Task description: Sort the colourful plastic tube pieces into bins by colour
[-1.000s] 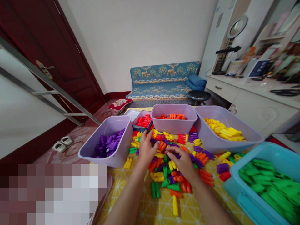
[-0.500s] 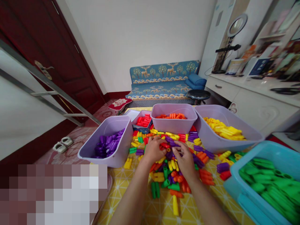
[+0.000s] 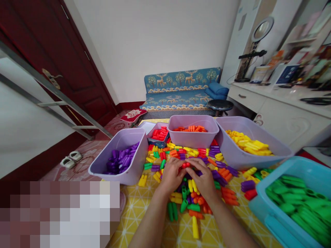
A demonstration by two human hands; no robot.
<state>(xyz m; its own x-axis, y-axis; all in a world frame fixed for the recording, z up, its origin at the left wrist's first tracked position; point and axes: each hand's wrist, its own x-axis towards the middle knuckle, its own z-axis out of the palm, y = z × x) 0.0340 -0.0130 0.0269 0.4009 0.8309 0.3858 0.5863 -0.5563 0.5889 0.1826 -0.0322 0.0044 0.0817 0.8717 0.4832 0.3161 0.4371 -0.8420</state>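
Observation:
Both hands meet over a pile of coloured plastic pieces. Between the fingertips are red pieces (image 3: pixel 185 165), side by side. My left hand (image 3: pixel 172 174) pinches them from the left, while my right hand (image 3: pixel 202 175) closes on them from the right. Under and around the hands lie loose yellow pieces (image 3: pixel 192 186), green pieces (image 3: pixel 172 211), orange pieces (image 3: pixel 230 196) and purple pieces (image 3: pixel 219 178). A single yellow piece (image 3: pixel 195 227) lies nearest to me. The palms and some fingertips are hidden.
A lilac bin (image 3: pixel 97 168) of purple pieces stands left. Behind the pile are a small box (image 3: pixel 157 143) of red, a bin (image 3: pixel 192 137) of orange and a bin (image 3: pixel 280 153) of yellow pieces. The turquoise bin (image 3: pixel 261 206) at right holds green ones. A blue sofa (image 3: pixel 176 98) is beyond.
The hands have come together, and the right fingers, apart earlier, now close on the red pieces. The red pieces show side by side between the fingertips. The view has shifted slightly.

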